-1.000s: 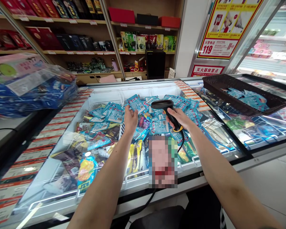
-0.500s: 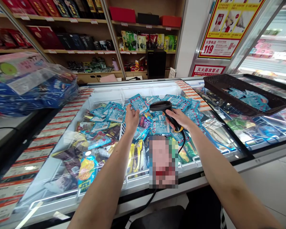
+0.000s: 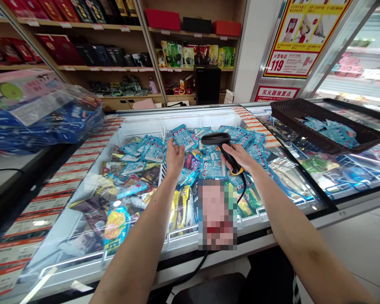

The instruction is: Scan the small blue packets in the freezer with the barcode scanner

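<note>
My left hand [image 3: 175, 157] pinches the lower left edge of a blue printed packet [image 3: 182, 136], its label side facing up. In my right hand [image 3: 239, 158] is a black and yellow barcode scanner [image 3: 215, 138], gripped by the handle, with its head pointing left toward the packet. A dark cable [image 3: 242, 190] hangs from the scanner's handle. More blue packets [image 3: 213, 169] lie spread on the freezer glass around both hands. Below my hands a blurred pink patch [image 3: 217, 211] covers something I cannot make out.
The chest freezer [image 3: 190, 110] holds many wrapped ice creams under its glass. A dark brown basket [image 3: 323, 143] with several blue packets stands on the right. Plastic-wrapped boxes [image 3: 41, 114] sit at left. Shelves [image 3: 114, 27] of goods line the back wall.
The scanner in my right hand has shifted slightly to the right, and its head has tilted a little. My left hand and the packet are almost unmoved.
</note>
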A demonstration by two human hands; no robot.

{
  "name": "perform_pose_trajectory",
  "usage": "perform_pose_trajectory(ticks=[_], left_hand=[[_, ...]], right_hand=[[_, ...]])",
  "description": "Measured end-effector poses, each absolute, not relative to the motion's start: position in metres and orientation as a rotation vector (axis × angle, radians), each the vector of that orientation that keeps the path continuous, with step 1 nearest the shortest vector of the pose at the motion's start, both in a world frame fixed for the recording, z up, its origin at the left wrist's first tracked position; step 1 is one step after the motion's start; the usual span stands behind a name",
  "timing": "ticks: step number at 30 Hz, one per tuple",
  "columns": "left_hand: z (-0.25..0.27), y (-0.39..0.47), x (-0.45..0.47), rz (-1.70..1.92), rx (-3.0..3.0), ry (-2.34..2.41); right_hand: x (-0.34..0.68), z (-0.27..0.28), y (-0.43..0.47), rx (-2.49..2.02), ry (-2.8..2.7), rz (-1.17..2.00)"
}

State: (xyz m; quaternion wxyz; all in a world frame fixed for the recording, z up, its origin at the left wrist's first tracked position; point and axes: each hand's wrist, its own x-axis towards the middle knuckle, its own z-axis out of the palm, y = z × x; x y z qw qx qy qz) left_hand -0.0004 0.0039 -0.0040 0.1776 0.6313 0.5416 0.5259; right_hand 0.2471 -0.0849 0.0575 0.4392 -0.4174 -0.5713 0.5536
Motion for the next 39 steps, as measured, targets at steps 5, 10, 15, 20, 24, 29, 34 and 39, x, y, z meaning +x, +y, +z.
perform_pose_trajectory(ticks=[5,10,15,20,24,29,34,39], left_hand=[[0.003,-0.001,0.000,1.625,1.730,1.597],[0.014,-0.004,-0.007,1.666,1.732,1.656],[0.021,-0.004,-0.026,1.598,1.797,1.850],[0.026,-0.011,-0.035,1.447,1.757,2.061],[0.029,-0.022,-0.031,1.444,1.752,2.185],[0.028,-0.029,-0.024,1.291,2.178,2.050],[0.018,-0.025,-0.020,0.893,2.582,1.822],[0.011,-0.021,-0.022,0.891,2.499,1.945]], right_hand=[[0.249,0.055,-0.081,-1.007,-1.302,1.294],[0.251,0.055,-0.077,-1.005,-1.207,1.222],[0.251,0.056,-0.077,-0.976,-1.172,1.192],[0.252,0.054,-0.078,-0.931,-1.172,1.148],[0.253,0.053,-0.079,-0.936,-1.175,1.135],[0.252,0.054,-0.079,-0.955,-1.173,1.142],[0.252,0.057,-0.082,-0.964,-1.181,1.156],[0.251,0.057,-0.082,-0.986,-1.162,1.142]])
